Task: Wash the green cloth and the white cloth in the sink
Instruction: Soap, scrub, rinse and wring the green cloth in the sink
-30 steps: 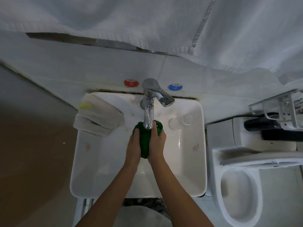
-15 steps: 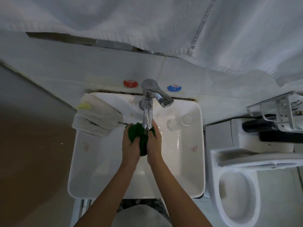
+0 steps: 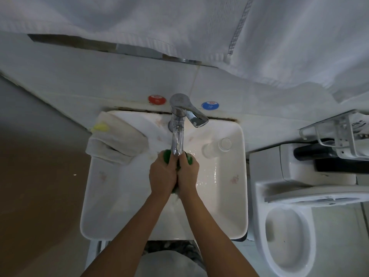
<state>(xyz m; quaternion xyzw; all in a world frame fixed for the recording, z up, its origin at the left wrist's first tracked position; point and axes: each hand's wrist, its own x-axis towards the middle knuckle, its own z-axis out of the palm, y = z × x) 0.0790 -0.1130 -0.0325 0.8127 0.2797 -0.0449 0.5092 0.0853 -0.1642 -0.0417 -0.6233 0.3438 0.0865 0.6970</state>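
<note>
L hand [image 3: 162,174] & R hand [image 3: 187,172] both squeeze green cloth [image 3: 167,155] under tap [image 3: 177,136]; white cloth [image 3: 117,142] on sink [image 3: 103,216] rim, back-left.

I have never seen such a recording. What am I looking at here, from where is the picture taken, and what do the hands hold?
No machine here: a person wears a camera on the head, looking down at their own arms. The left hand and right hand squeeze a green cloth between them under the faucet, over a white sink. A folded white cloth lies on the sink's back left corner, and a clear glass stands at the back right. A toilet is beside the sink; towels hang above.
</note>
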